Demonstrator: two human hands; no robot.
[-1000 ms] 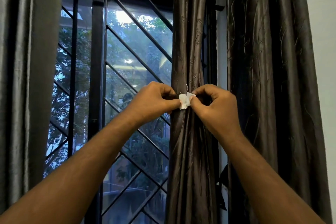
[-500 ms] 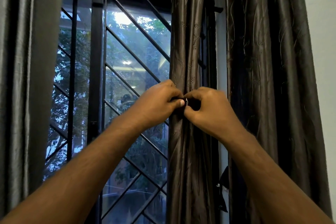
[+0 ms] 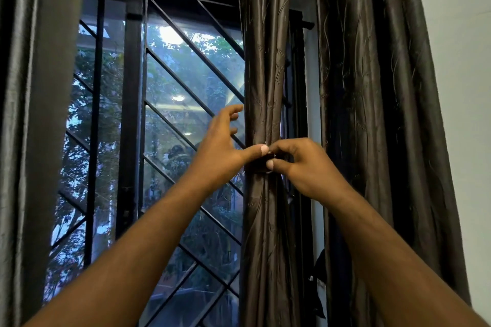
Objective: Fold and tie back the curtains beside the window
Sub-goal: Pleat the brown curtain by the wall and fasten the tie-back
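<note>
1. The gathered curtain (image 3: pixel 265 74) hangs as a narrow bundle just right of the window grille (image 3: pixel 170 114) and is cinched at mid-height. A second curtain (image 3: pixel 372 114) hangs loose near it on the wall side.
2. My left hand (image 3: pixel 220 151) is apart. Its fingers are spread clear of the cloth, and only the straight thumb presses on the bundle at the cinch.
3. My right hand (image 3: pixel 305 164) is clamped. Forefinger and thumb curl in and pinch what I take for a dark tie band (image 3: pixel 255 167) wrapped round the bundle. The fastening itself is hidden under the fingertips.
4. I judge the step in hand to be securing that band. To do it well, I would use the left thumb as an anchor, because the glossy fabric looks likely to let the band slide down.
5. I would draw the band snug along the bundle rather than out toward me, so the folds stay stacked.
6. Before letting go, I would ease the pinch a little and check that the cinch holds. The loose curtain on the right is not yet tied.
</note>
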